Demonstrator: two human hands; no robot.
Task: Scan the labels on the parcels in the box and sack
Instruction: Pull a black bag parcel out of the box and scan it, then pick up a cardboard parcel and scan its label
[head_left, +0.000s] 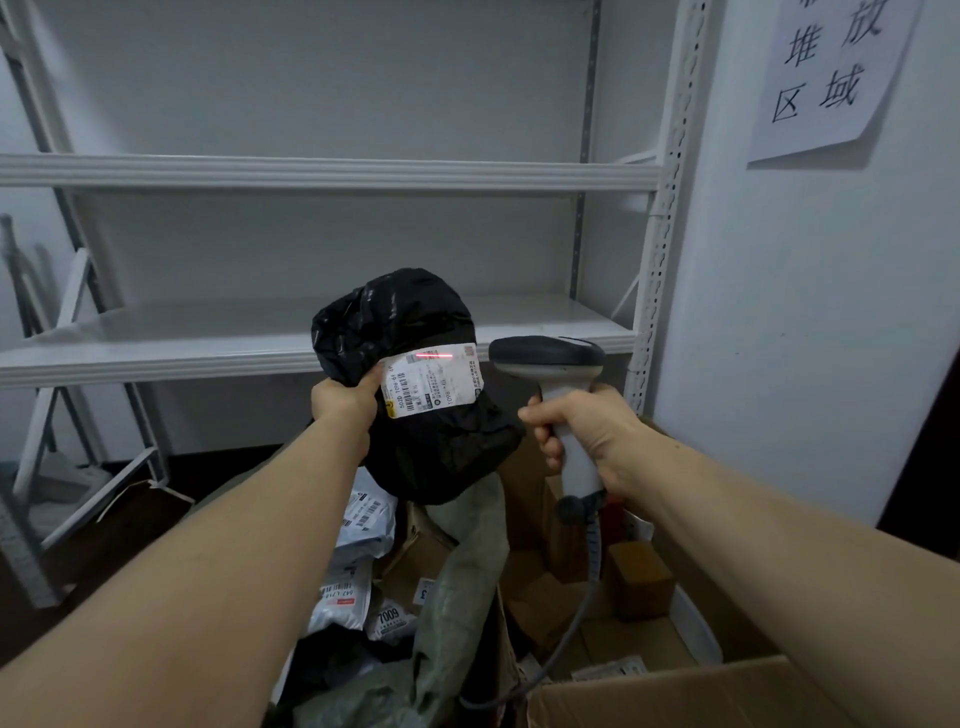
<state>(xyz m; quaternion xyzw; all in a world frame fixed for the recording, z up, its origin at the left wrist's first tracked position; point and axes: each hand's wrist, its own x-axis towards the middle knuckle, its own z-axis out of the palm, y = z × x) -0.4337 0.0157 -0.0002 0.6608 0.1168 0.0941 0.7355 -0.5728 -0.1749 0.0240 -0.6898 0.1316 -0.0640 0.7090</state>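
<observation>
Left hand (343, 400) fingers are curled round a black parcel (415, 384), held up over the sack (457, 597). Right hand (587, 431) fingers wrap the scanner (556, 379), its red line on the label (434, 379).

We faced a white metal shelving unit (322, 174) against a pale grey wall (332, 78). On the right wall hung a paper sign (826, 78) with black Chinese characters. We saw a dark floor (130, 519) at near left.
</observation>
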